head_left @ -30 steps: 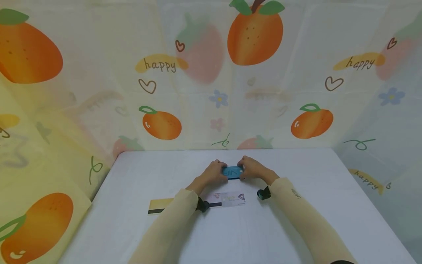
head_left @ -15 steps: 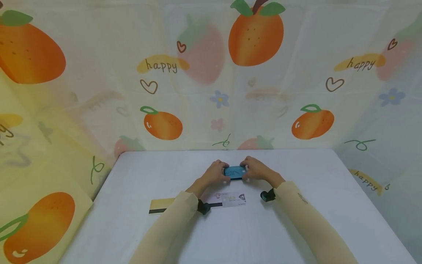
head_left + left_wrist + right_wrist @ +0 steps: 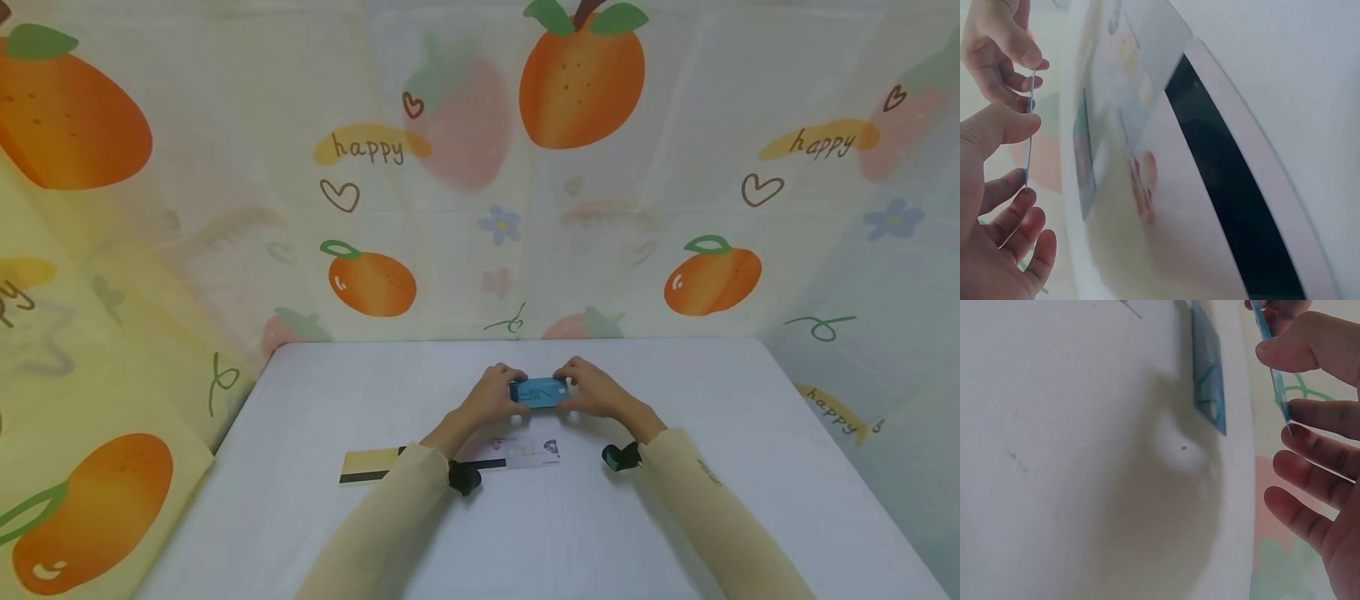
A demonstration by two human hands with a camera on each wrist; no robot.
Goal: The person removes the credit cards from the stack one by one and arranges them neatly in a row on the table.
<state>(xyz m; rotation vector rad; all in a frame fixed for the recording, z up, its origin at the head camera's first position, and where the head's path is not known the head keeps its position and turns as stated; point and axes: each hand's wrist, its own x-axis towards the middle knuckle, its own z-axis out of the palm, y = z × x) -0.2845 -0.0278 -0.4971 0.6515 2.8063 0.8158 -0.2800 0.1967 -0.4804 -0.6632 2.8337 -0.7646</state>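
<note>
My left hand [image 3: 497, 392] and right hand [image 3: 596, 392] pinch a blue card [image 3: 542, 392] from opposite ends, near the back of the table. Dark lettering shows on the card's face in the head view. In the left wrist view the held card [image 3: 1030, 150] is seen edge-on, between my thumb and fingertips. My right thumb and fingers pinch its other end [image 3: 1277, 387] in the right wrist view, with the remaining fingers spread below. Another bluish card [image 3: 1209, 375] lies on the table under the held one, mostly hidden from the head camera.
Nearer me on the white table [image 3: 247, 517] lies a row of cards: a gold card [image 3: 371, 460] with a black stripe, a pinkish card [image 3: 1179, 206] with a black stripe, and a greyish card [image 3: 532, 452] with small pictures. My left forearm partly covers the row.
Both hands have shifted slightly to the right with the blue card between them, the right hand farther. More of the card's face shows between them now. The cards in the row have stayed put.
</note>
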